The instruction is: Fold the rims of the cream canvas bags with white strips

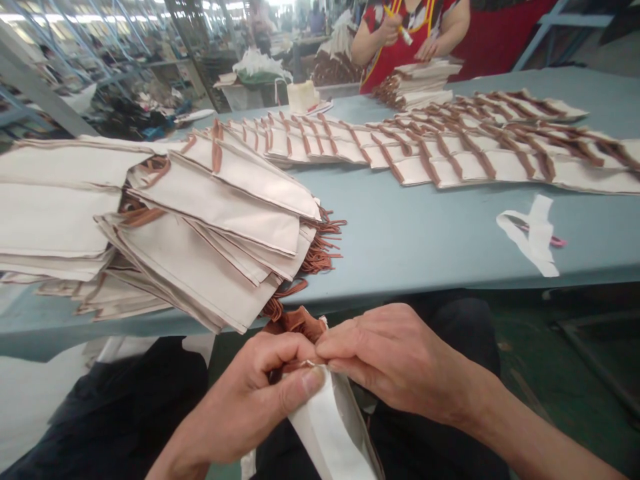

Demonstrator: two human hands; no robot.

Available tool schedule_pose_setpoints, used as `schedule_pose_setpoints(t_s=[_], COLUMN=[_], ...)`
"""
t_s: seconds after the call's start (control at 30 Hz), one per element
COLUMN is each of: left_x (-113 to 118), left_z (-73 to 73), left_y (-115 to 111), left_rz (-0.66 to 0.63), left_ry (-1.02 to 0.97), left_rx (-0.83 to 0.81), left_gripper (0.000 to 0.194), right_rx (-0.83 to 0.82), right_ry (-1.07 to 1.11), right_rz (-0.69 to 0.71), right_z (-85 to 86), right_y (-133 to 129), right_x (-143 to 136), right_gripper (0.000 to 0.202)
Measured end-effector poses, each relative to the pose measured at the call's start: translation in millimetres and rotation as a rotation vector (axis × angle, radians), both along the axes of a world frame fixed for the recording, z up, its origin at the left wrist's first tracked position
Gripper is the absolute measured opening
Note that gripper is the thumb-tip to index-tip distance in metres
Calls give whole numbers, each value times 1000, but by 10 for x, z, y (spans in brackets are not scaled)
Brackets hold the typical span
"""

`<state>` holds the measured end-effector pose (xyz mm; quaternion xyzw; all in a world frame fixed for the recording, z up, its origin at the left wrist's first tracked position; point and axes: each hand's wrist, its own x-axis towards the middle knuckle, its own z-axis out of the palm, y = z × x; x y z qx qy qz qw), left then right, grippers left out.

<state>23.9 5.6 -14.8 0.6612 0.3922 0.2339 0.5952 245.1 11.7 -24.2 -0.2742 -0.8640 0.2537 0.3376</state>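
Note:
A cream fabric piece with brown trim (333,427) hangs down between my knees from both hands. My left hand (270,393) pinches its upper edge, thumb on top of the cloth. The fingers of my right hand (390,357) are pressed together at the same edge, touching the left fingertips; what exactly they pinch is hidden. Brown material (303,321) bunches just beyond my fingers. Past it, on the table, lies a fanned pile of cream pieces (200,267) with brown cords (323,250) sticking out on its right side.
Rows of overlapping cream pieces with brown strips (450,157) cross the blue table (400,247). A white strip (537,233) lies over a pink-handled item (557,241) at the right. Across the table a person in a red apron (405,40) stands by a stack (425,83).

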Motion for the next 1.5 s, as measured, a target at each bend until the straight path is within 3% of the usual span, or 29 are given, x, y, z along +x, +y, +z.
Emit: schedule_pose_setpoints(t_s=[0.1,0.33,0.43,0.57,0.63,0.8,0.9,1.0,1.1,1.2,1.3,1.4,1.5], left_x=[7,7,25,79,125,236,211,114,24,6,37,50,16], left_z=[-24,-80,-77,-94,-127,-258,-264,-166,-52,4,17,-3,-78], left_y=[9,30,30,21,15,14,25,52,92,123,132,135,158], left_rz=[-4,-17,-4,46,108,264,239,120,3,-52,-95,-173,-320], left_ry=[-5,15,24,14,20,205,236,212,174,178,253,378,473], left_rx=[-15,-89,-82,-65,2,288,258,143,57,76,230,555,882], left_gripper=[36,32,32,32,33,23,22,25,30,32,30,25,31], right_rx=[40,308,312,186,152,252,79,-128,-224,-316,-378,-406,-394], right_ry=[-45,-46,-35,-33,-43,-146,-134,-88,-82,-105,-124,-138,-196], right_rz=[-26,-111,-147,-171,-181,-298,-294,-237,-182,-168,-219,-233,-221], right_z=[-23,-154,-178,-120,-88,-142,-194,-185,-143,-110,-94,-87,-92], right_y=[-21,-8,12,18,10,-23,-40,-46,-41,-41,-49,-51,-46], right_x=[10,-1,-38,-68,-75,-95,-70,-3,58,69,43,27,32], right_gripper=[24,33,36,31,28,32,27,19,18,12,13,13,10])
